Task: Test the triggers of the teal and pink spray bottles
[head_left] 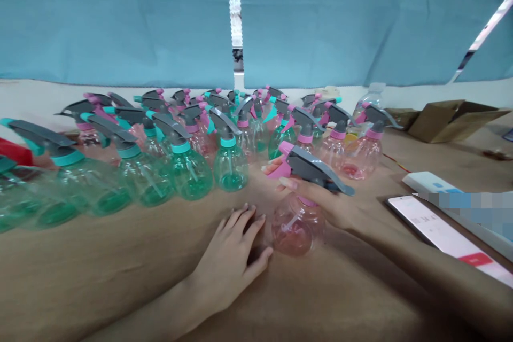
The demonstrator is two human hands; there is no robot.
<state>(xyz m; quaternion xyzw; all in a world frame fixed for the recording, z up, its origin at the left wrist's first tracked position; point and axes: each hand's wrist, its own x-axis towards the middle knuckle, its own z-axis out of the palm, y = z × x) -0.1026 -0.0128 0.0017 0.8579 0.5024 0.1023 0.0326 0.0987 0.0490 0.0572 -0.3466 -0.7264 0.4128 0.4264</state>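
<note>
A clear pink spray bottle [298, 230] with a grey and pink trigger head stands upright in front of me. My right hand [308, 189] is wrapped round it just under the head, its fingertips showing at the pink trigger. To its left, my left hand [236, 248] lies palm down on the brown table [152, 272], fingers spread and holding nothing, the thumb close to the bottle's base. Beyond the hands are several finished-looking spray bottles, green ones with teal collars [192, 173] at the left and pink ones [364, 155] at the right.
At the right lie a lit phone [436, 224] and a white box [433, 184]. Behind them sits an open cardboard box [441, 120], with a large clear bottle [372, 97] beside it. A red object [14, 152] is at the far left. A blue cloth [160, 21] hangs behind.
</note>
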